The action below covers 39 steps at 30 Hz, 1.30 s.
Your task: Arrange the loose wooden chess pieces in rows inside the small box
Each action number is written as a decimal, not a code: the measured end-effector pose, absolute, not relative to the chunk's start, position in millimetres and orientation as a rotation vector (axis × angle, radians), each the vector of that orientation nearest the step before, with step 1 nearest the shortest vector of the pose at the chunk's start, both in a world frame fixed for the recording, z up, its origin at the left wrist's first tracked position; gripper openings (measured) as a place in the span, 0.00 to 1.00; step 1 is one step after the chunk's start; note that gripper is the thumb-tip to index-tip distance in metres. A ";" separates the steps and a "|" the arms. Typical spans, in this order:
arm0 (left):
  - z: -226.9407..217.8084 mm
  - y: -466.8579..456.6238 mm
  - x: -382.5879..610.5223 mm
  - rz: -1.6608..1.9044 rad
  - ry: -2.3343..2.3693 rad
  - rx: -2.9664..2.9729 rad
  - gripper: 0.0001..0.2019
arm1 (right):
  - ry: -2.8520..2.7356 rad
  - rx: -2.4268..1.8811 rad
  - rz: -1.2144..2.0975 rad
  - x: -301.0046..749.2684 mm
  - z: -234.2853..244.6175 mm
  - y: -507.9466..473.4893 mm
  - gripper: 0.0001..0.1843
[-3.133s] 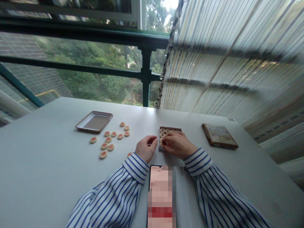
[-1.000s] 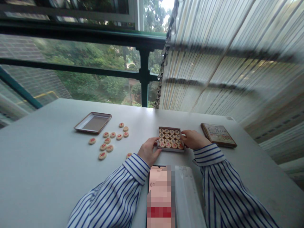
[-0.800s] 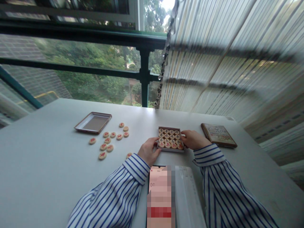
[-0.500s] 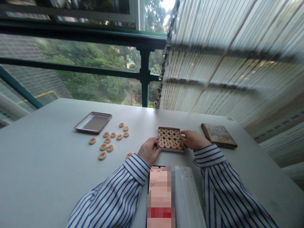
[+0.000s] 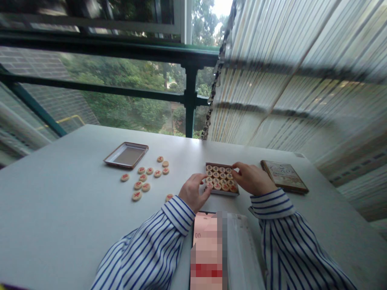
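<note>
A shallow square box [image 5: 223, 193] holds rows of round wooden Chinese chess pieces [image 5: 217, 181], with black characters behind and red ones in the front row. My left hand [image 5: 193, 192] is by the box's left side, thumb and forefinger apart near its front left corner. Over the right rim reaches my right hand [image 5: 252, 177], its fingertips slightly apart at the pieces by the back right corner. Whether those fingertips touch a piece is unclear. Several loose red-marked chess pieces [image 5: 146, 187] lie on the table left of the box.
An upturned box lid [image 5: 127, 156] lies at the back left of the white table [image 5: 75, 209]. To the right is a flat case with a printed cover [image 5: 286, 175]. A phone [image 5: 205, 241] and a whitish package [image 5: 242, 245] lie between my forearms. Window and curtain stand behind.
My right hand has shifted from the box's right side up over its back right rim. My left thumb and finger have loosened at the left side. The view has turned slightly left.
</note>
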State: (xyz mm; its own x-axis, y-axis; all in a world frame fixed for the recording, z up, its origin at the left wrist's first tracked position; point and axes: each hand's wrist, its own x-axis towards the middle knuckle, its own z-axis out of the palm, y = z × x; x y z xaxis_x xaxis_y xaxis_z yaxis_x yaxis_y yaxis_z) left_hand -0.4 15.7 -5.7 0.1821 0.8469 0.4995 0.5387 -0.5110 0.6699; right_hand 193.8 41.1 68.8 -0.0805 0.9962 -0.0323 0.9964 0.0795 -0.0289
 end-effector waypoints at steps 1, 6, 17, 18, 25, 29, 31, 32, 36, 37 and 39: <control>-4.7 15.3 -0.4 1.262 1.310 2.126 0.14 | 2.316 2.125 -0.073 192.3 69.7 40.4 0.19; -0.8 12.9 -0.3 1.315 1.292 2.137 0.12 | 2.358 2.119 -0.067 187.9 72.3 37.6 0.18; 17.9 6.5 -7.8 1.406 1.310 2.124 0.12 | 2.539 2.091 -0.056 176.8 82.0 28.2 0.16; 21.2 6.1 -10.7 1.412 1.316 2.124 0.12 | 2.570 2.091 -0.048 175.1 83.3 26.5 0.16; 42.7 8.6 -53.5 1.467 1.387 2.177 0.11 | 2.844 2.043 -0.062 161.6 88.7 15.5 0.14; 45.5 13.4 -85.6 1.523 1.495 2.132 0.10 | 2.959 1.991 -0.103 153.3 88.2 12.0 0.13; 45.6 15.4 -100.2 1.532 1.553 2.113 0.11 | 3.008 1.958 -0.154 148.2 87.9 11.5 0.13; 45.7 16.3 -107.0 1.520 1.582 2.101 0.11 | 3.026 1.941 -0.174 145.2 87.9 11.6 0.13; 44.9 20.2 -131.4 1.543 1.693 2.037 0.11 | 3.053 1.852 -0.180 128.6 90.3 15.3 0.13; 43.6 21.3 -136.7 1.553 1.720 2.018 0.11 | 3.057 1.826 -0.168 123.3 91.6 16.7 0.12; 38.8 23.4 -146.4 1.572 1.777 1.976 0.11 | 3.071 1.774 -0.136 111.5 94.5 19.2 0.12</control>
State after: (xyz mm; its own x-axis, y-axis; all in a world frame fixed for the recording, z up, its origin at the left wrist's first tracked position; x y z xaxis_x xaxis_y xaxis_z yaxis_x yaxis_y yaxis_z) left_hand -146.4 23.4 38.8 -0.1800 0.7635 0.6203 0.7085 -0.3368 0.6201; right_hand 111.5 19.2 94.5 -0.4390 0.8448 0.3059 0.8144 0.5179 -0.2617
